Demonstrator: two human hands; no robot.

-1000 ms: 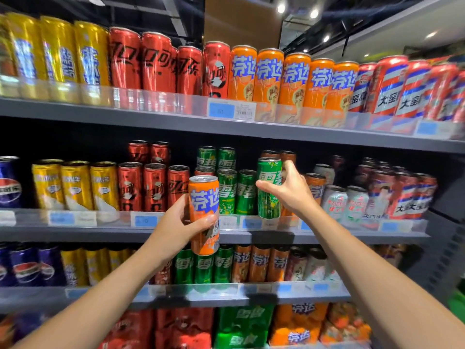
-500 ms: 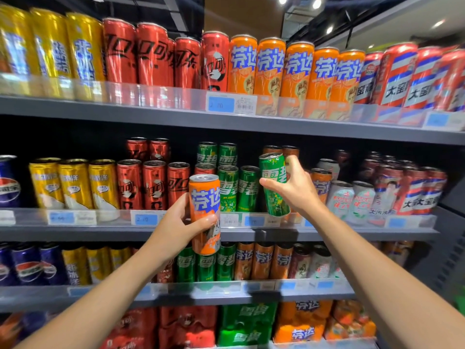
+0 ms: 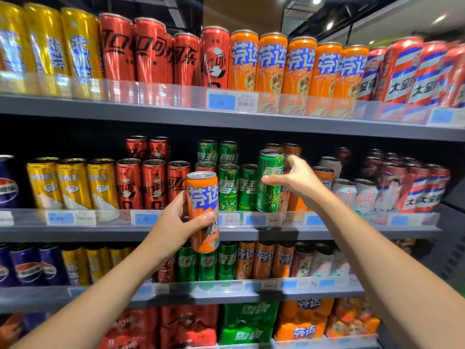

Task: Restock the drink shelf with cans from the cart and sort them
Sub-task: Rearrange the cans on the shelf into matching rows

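While sorting by brand on the middle shelf [image 3: 226,234] | right hand [image 3: 294,181] clamped on green can [image 3: 269,182], tilted beside the green row, likely to clear the orange slot | left hand [image 3: 176,225] wrapped around orange can [image 3: 203,210], held off-shelf awaiting that slot.

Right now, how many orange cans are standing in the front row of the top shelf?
5 orange cans, side by side, just right of the red cans; others may be hidden behind them.
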